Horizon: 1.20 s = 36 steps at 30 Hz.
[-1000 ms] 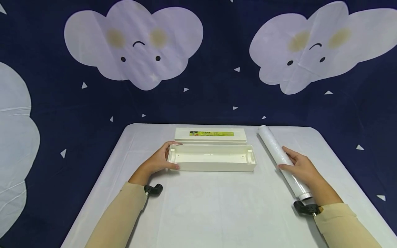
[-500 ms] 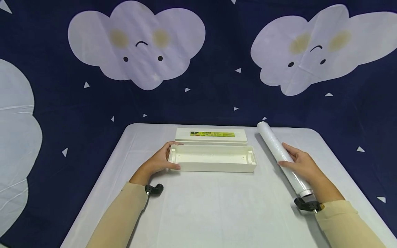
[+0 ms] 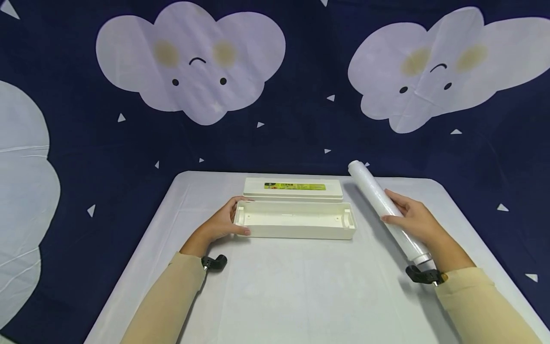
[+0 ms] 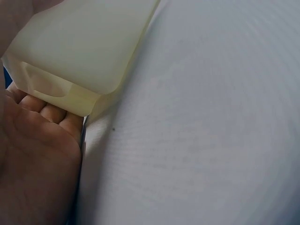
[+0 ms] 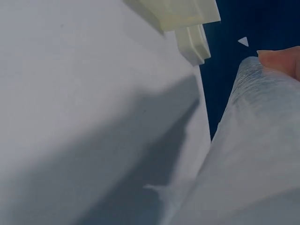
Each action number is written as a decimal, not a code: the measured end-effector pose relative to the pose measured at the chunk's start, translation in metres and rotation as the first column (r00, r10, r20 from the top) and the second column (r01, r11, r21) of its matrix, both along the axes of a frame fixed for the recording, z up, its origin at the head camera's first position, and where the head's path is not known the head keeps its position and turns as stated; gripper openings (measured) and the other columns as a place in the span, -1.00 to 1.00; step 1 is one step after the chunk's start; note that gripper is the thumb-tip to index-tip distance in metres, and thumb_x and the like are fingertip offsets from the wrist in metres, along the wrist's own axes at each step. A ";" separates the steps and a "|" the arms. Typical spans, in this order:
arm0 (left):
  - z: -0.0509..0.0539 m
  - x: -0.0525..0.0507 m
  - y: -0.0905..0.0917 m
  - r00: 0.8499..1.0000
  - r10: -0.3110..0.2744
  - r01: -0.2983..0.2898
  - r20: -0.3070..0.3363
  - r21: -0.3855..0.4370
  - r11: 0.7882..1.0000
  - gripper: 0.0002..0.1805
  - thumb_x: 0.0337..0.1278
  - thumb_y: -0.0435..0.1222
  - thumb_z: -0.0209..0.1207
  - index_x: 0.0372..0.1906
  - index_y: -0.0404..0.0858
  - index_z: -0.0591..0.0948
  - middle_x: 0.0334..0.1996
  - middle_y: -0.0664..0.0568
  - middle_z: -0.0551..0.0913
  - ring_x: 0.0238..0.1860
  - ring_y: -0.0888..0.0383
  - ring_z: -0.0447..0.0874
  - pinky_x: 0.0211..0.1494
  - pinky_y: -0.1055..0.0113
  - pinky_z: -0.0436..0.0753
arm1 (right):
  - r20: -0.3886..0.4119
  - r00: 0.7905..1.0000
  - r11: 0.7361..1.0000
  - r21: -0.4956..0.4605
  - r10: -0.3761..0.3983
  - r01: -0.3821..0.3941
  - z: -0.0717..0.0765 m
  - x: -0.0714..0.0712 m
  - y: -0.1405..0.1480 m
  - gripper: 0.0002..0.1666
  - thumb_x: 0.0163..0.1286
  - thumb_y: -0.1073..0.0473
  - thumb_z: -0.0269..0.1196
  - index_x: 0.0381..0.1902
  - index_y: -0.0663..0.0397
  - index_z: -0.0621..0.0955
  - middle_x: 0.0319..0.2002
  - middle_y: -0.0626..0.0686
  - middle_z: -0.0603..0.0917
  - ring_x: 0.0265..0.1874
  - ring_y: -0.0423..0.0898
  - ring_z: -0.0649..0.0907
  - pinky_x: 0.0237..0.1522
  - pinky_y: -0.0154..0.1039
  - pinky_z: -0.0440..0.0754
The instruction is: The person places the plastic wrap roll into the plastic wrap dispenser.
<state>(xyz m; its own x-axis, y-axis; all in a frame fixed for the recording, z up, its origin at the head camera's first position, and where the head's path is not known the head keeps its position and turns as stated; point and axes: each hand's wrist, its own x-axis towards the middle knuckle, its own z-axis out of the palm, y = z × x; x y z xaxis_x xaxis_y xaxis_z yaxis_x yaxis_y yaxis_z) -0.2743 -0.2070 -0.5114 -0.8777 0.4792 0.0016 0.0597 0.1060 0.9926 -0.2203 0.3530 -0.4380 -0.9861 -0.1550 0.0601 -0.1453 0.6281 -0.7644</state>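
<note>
In the head view a long white open-topped box [image 3: 296, 232] stands at the middle of the table, a cradle at each end inside it. My left hand [image 3: 218, 223] grips its left end, thumb at the front and fingers round the back. The left wrist view has the box's end [image 4: 79, 47] above my palm [image 4: 40, 154]. On the right, my right hand [image 3: 416, 222] holds a roll of plastic wrap [image 3: 375, 192] around its middle. The roll slants, raised above the table, its far end higher. Close in the right wrist view is the clear-wrapped roll [image 5: 253, 136], with a fingertip [image 5: 281, 61] on it.
Behind the box lies its white lid [image 3: 296, 195], which bears a yellow-green label [image 3: 294, 187]. A white cloth covers the table [image 3: 301, 291]. Beyond the far edge is a dark blue cloth [image 3: 301, 143] printed with clouds.
My right hand has lifted the roll of plastic wrap off the table, and its far end has swung up and slightly left. My left hand and the box have stayed in place.
</note>
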 end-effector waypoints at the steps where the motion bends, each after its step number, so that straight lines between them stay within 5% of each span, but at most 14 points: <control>1: 0.000 0.000 0.000 1.000 -0.001 0.001 -0.002 0.001 1.000 0.22 -0.24 -0.60 0.62 0.59 -0.26 0.18 0.43 -0.25 0.42 0.35 -0.20 0.44 0.34 0.10 0.50 | -0.001 1.000 1.000 0.003 0.003 -0.003 0.001 -0.001 -0.001 0.08 0.35 0.15 0.52 0.66 0.16 0.21 0.49 0.34 0.35 0.38 0.28 0.43 -0.10 -0.58 0.53; 10: 0.000 0.001 0.000 1.000 0.010 -0.010 0.001 -0.008 1.000 0.22 -0.28 -0.59 0.64 0.57 -0.25 0.20 0.39 -0.23 0.46 0.30 -0.17 0.50 0.27 0.16 0.56 | -0.037 0.998 0.999 -0.004 0.044 -0.045 0.013 -0.009 -0.007 0.06 0.33 0.21 0.53 0.64 0.22 0.24 0.49 0.33 0.36 0.38 0.25 0.44 -0.07 -0.59 0.52; 22: 0.001 0.001 0.001 1.000 0.018 -0.019 -0.009 -0.038 0.999 0.22 -0.28 -0.57 0.64 0.56 -0.26 0.19 0.39 -0.21 0.47 0.31 -0.15 0.49 0.35 0.08 0.50 | -0.008 0.997 0.997 -0.019 0.078 -0.078 0.018 -0.017 -0.012 0.06 0.33 0.21 0.54 0.66 0.06 0.26 0.49 0.28 0.39 0.37 0.14 0.46 -0.03 -0.55 0.54; 31: 0.002 0.001 0.002 1.000 0.012 -0.012 -0.013 -0.036 0.999 0.21 -0.27 -0.58 0.64 0.56 -0.23 0.21 0.38 -0.22 0.46 0.29 -0.18 0.50 0.32 0.08 0.53 | -0.032 0.989 0.986 -0.072 0.146 -0.148 0.022 -0.019 -0.020 0.01 0.32 0.24 0.53 0.63 0.16 0.30 0.48 0.28 0.41 0.26 -0.27 0.50 0.03 -0.54 0.53; 36: 0.003 0.002 0.002 1.000 0.018 -0.018 -0.007 -0.033 0.999 0.21 -0.28 -0.59 0.64 0.56 -0.21 0.22 0.40 -0.21 0.45 0.32 -0.18 0.48 0.32 0.10 0.52 | -0.061 0.978 0.975 -0.091 0.199 -0.204 0.024 -0.026 -0.027 -0.01 0.29 0.32 0.53 0.59 0.25 0.32 0.48 0.30 0.40 0.35 -0.11 0.49 0.09 -0.55 0.49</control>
